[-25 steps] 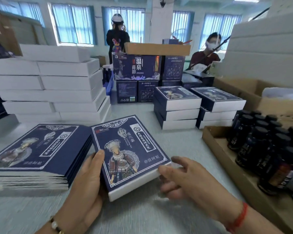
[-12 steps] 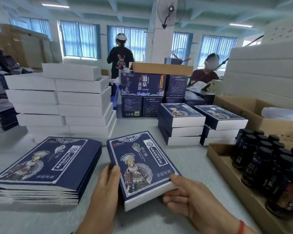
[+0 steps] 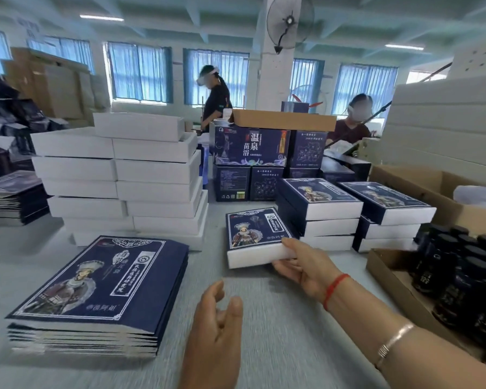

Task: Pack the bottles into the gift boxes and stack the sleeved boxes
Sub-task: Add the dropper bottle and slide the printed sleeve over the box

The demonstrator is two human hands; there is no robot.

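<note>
While the right hand [image 3: 303,265] grips a sleeved box [image 3: 257,237] at its near corner above the grey table [image 3: 278,332], beside two stacks of sleeved boxes [image 3: 320,211], the left hand [image 3: 216,327] hovers open and empty; blue-curtained windows [image 3: 139,71] line the room.

Ahead of us: the sleeved box [image 3: 257,237] in our right hand [image 3: 306,266] has the two stacks of sleeved boxes [image 3: 319,213] just to its right
Left: stack of flat sleeves [image 3: 101,293] and white box pile [image 3: 124,181] wall off that side
Right: bottle tray [image 3: 404,287] blocks the table edge
Free room: we see bare table [image 3: 278,332] between flat sleeves and tray, around our left hand [image 3: 213,332]
</note>
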